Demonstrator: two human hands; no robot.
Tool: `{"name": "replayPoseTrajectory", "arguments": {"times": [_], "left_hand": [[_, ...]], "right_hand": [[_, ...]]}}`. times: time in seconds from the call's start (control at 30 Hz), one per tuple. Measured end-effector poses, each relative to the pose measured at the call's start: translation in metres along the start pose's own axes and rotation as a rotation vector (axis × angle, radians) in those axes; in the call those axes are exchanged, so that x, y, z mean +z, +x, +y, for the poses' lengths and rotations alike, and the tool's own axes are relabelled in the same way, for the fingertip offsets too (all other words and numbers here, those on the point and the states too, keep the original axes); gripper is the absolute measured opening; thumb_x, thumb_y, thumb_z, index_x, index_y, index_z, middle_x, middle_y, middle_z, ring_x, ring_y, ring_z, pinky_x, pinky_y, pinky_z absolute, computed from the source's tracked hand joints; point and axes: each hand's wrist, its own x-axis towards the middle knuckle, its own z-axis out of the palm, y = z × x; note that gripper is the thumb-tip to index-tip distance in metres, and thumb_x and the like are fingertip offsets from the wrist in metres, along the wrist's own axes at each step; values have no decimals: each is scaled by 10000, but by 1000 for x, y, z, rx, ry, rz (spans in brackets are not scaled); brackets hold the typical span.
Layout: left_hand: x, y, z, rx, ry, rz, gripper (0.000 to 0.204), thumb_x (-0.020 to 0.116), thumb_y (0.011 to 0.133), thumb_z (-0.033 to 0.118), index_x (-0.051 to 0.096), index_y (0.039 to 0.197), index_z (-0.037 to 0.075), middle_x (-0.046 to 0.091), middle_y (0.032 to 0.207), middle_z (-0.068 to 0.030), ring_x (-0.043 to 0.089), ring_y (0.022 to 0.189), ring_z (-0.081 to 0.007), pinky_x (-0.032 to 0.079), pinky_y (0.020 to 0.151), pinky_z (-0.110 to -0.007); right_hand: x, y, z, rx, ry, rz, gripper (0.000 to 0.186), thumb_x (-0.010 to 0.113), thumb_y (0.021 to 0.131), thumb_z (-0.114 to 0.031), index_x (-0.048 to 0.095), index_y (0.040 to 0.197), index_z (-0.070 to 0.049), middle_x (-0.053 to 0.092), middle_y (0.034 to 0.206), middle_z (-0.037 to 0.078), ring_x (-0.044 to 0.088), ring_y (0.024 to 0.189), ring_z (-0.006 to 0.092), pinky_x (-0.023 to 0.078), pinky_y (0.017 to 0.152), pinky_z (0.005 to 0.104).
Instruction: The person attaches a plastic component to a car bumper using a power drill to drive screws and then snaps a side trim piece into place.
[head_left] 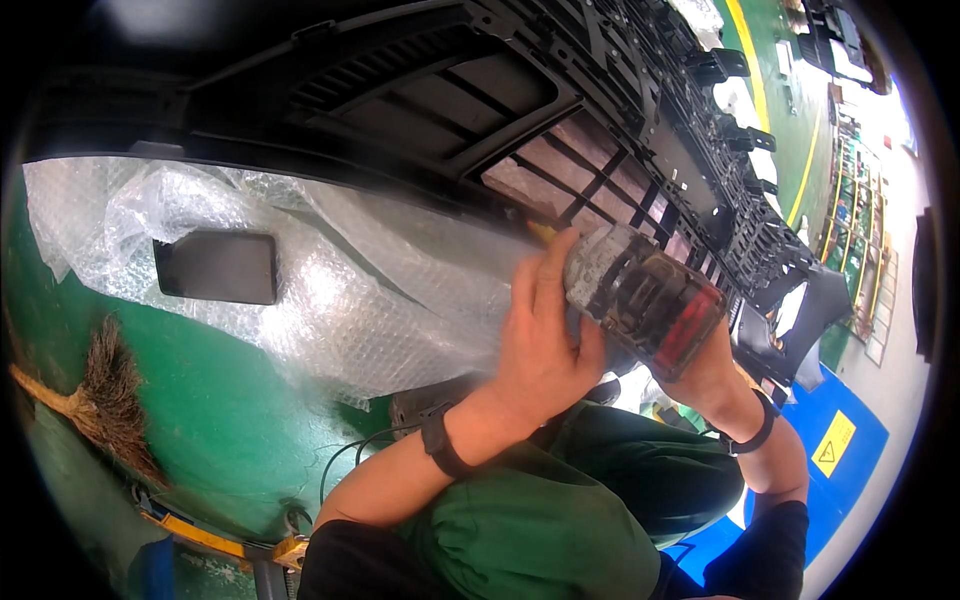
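Observation:
A worn cordless power tool (640, 300), grey and black with red on its back, is held against the lower edge of a large black plastic molded panel (400, 90). My left hand (540, 340) grips the front of the tool, fingers closed round it beside a small yellow part (545, 230). My right hand (705, 370) is wrapped round the tool behind and below, partly hidden by it. The tool's working tip is hazy and hard to make out. Crumpled bubble wrap (350, 320) lies beneath the panel, with a black phone (214, 268) on it at the left.
A straw broom (105, 400) lies on the green floor (210, 400) at left. Yellow metal bars (200, 530) and cables are low by my legs. A blue board with a warning label (850, 480) stands at right, with yellow racks (845, 240) farther off.

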Motion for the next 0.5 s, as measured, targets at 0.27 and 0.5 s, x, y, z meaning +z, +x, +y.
{"name": "replayPoseTrajectory", "arguments": {"times": [0.27, 0.5], "left_hand": [[-2, 1, 0, -24, -3, -14, 793, 571, 770, -14, 329, 1524, 36, 494, 1160, -266, 569, 1039, -472, 500, 897, -492], [-4, 0, 1, 28, 3, -14, 826, 591, 756, 1, 284, 1521, -49, 478, 1311, -325, 569, 1115, -489, 492, 946, -494]], "right_hand": [[-8, 8, -4, -53, -103, -28, 413, 834, 730, -214, 690, 1098, -92, 703, 859, 99, 684, 777, 345, 552, 689, 361], [-26, 23, -8, -46, -249, -82, 431, 808, 736, -273, 684, 1120, -121, 684, 820, 121, 671, 761, 360, 538, 664, 391]]}}
